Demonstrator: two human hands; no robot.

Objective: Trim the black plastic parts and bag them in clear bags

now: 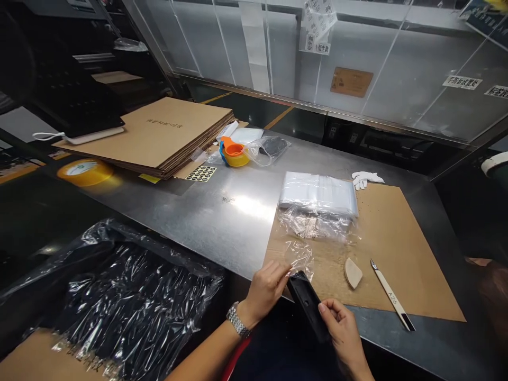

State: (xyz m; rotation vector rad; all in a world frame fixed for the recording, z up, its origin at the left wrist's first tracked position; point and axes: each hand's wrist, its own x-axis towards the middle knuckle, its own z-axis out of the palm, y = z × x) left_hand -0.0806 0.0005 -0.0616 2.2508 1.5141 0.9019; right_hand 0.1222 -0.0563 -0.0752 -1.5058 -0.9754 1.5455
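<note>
Both of my hands hold a flat black rectangular part (307, 302) at the near edge of the steel table (222, 211). My left hand (266, 288), with a metal watch on its wrist, pinches the part's upper end, where a crumpled bit of clear film (299, 256) lies. My right hand (343, 330) grips the part's lower end with thumb and fingers closed. Just beyond them a brown cardboard sheet (397, 248) carries a stack of clear plastic bags (317, 191), a loose clear bag (313, 225), a small tan wedge (352, 272) and a white craft knife (392, 295).
A box lined with clear plastic and holding black parts (127, 312) stands at lower left. Flat cardboard sheets (159, 132), a yellow tape roll (84, 172), a sticker sheet (201, 173), an orange-and-yellow tape dispenser (234, 152) and a white glove (365, 180) lie further back. A clear panel wall (357, 58) closes the far side.
</note>
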